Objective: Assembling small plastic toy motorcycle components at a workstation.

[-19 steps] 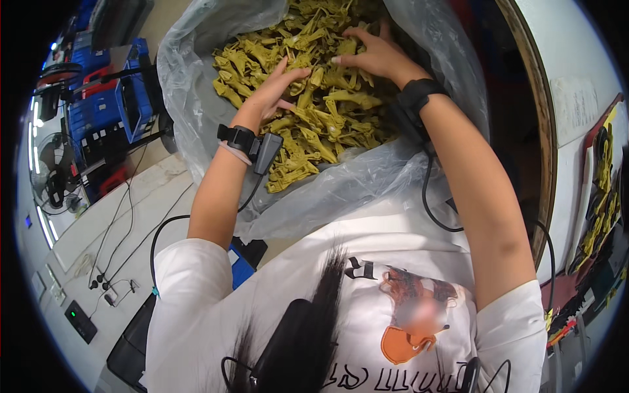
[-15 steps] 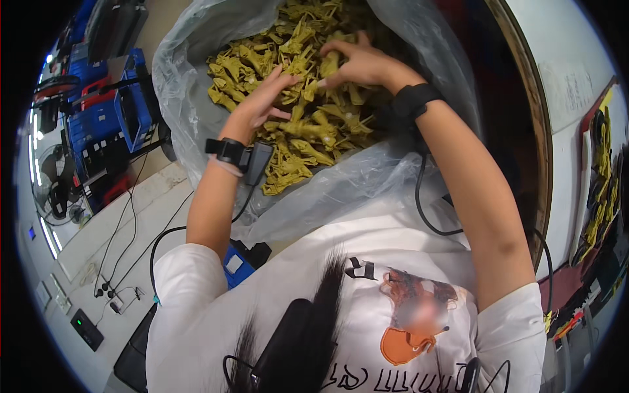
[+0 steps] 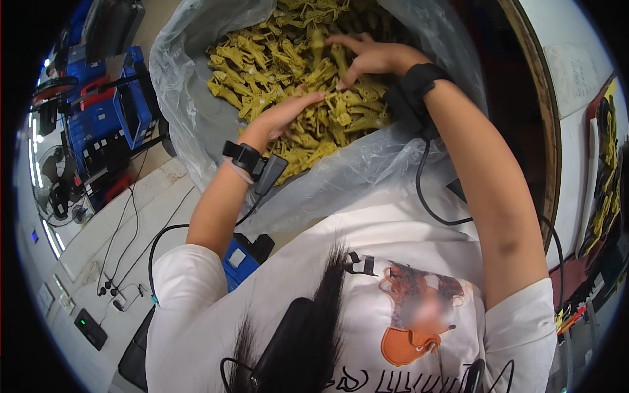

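Note:
A heap of olive-yellow moulded pieces (image 3: 252, 56), knobbly and thin-limbed, lies in a large clear plastic bag (image 3: 180, 78). My left hand (image 3: 285, 116) rests on the near part of the heap, its fingers stretched out to the right; some of them are hidden among the pieces. Farther right, my right hand (image 3: 377, 57) reaches over the heap from the bag's right side. Its thumb and forefinger are spread around a few pieces and do not close on them. Black bands with small boxes sit on both wrists, with cables running down from them.
A wooden edge (image 3: 547, 98) runs along the right of the bag. Blue bins (image 3: 98, 128) stand at the left. Cables (image 3: 128, 216) hang over a pale surface at the lower left. More yellow pieces (image 3: 609, 170) lie at the far right.
My left hand has moved right and slightly nearer to me across the heap. The right hand has shifted a little to the right. Pieces between the hands have been stirred.

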`<move>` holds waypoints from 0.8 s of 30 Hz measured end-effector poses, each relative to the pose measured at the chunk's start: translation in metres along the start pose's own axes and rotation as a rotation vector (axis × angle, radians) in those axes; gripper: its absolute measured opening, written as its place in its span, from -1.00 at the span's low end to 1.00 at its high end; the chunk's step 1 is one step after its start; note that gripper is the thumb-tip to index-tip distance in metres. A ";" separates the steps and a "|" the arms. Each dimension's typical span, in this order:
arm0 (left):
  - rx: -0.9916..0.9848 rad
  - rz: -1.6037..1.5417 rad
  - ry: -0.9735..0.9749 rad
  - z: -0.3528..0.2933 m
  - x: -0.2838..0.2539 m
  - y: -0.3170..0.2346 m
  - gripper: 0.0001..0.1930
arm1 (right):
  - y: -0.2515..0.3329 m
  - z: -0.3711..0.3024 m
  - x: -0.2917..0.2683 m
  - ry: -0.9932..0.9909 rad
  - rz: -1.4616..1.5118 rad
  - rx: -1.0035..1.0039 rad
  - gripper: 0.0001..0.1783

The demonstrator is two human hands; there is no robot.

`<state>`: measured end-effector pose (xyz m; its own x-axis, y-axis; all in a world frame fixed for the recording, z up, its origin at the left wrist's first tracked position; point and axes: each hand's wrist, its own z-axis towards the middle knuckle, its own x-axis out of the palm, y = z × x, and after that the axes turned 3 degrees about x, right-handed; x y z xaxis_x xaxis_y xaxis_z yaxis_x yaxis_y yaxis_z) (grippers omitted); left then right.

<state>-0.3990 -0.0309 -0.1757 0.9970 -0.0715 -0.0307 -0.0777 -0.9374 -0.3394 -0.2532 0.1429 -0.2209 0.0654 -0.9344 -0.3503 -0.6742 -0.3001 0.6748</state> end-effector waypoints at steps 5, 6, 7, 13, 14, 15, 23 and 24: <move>-0.062 -0.021 0.072 -0.001 -0.009 0.022 -0.19 | 0.005 -0.009 -0.006 0.107 -0.005 0.005 0.14; -0.033 0.018 0.090 0.000 -0.007 0.021 -0.20 | -0.002 -0.005 -0.006 0.101 0.034 0.042 0.16; -0.012 0.050 0.100 -0.002 -0.006 0.024 -0.21 | -0.003 -0.003 -0.003 0.105 0.072 0.070 0.19; 0.177 -0.045 -0.016 0.009 -0.001 0.045 -0.38 | -0.008 -0.006 -0.004 0.179 0.174 0.055 0.31; 0.137 -0.163 -0.019 0.006 0.002 0.044 -0.39 | -0.005 -0.008 -0.004 0.219 0.121 0.071 0.32; 0.096 -0.280 -0.022 0.004 0.003 0.041 -0.41 | -0.003 -0.009 -0.005 0.259 0.069 0.088 0.34; 0.288 -0.030 -0.039 0.002 0.015 0.044 -0.40 | -0.012 -0.011 -0.004 0.247 0.101 0.121 0.36; 0.214 -0.339 -0.034 -0.001 0.021 0.050 -0.38 | -0.009 -0.014 -0.006 0.289 0.104 0.085 0.35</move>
<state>-0.3824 -0.0790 -0.1927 0.9657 0.2446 0.0870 0.2532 -0.8133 -0.5239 -0.2373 0.1490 -0.2156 0.1905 -0.9788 -0.0750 -0.7465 -0.1940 0.6365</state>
